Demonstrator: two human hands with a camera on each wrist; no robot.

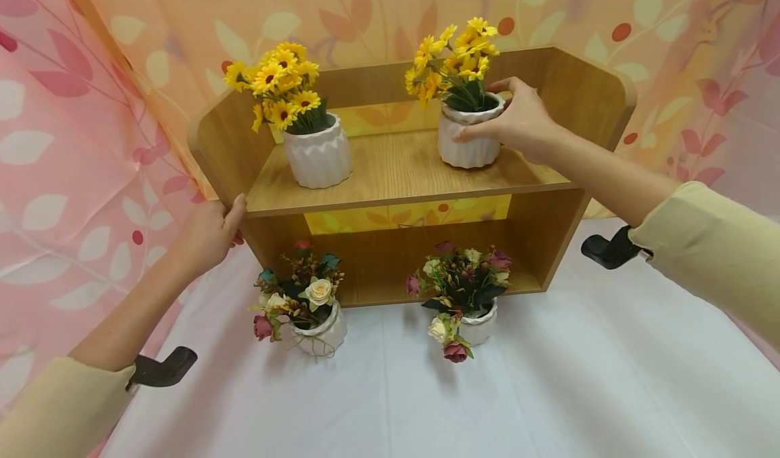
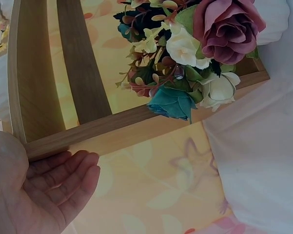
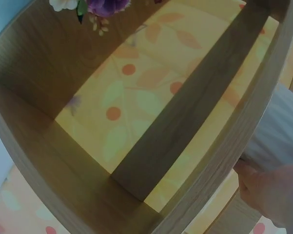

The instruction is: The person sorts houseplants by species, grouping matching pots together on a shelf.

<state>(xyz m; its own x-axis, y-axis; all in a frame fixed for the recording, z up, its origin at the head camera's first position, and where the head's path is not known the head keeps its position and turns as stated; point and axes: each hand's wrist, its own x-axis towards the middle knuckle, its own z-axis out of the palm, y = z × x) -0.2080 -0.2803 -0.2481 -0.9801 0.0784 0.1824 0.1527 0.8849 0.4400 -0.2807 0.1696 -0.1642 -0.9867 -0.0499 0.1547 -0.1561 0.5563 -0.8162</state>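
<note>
1. Fingers of the bare right hand (image 1: pixel 529 122) are pinching a white, ribbed, ceramic-looking pot (image 1: pixel 472 153) of yellow sunflowers (image 1: pixel 475 61), the thumb pressing across its front and the other fingers bending round the right side of its rim.

2. That pot is standing near the right end of the upper board of a light-brown, two-tier wooden shelf (image 1: pixel 390 163) (whether its base is fully touching the wood, I cannot tell).

3. Space is turning on this: the held pot is lying at the hand's left, its axis running roughly upright, while the shelf's long axis is running from left to right. The right hand is plainly the nearer one.

4. A matching white, ribbed pot of yellow sunflowers (image 1: pixel 319 156) is standing well apart, toward the left end of the same board.

5. The bare left hand (image 1: pixel 204 234) is resting against the shelf's left side panel, its fingers bending loosely along the outer face; whether they are clamping the panel, I cannot tell.

6. Two white pots of mixed roses, one on the left (image 1: pixel 326 332) and one on the right (image 1: pixel 478 329), are standing below on the white-cloth-covered bench (image 1: pixel 390 404), in front of the shelf.
</note>
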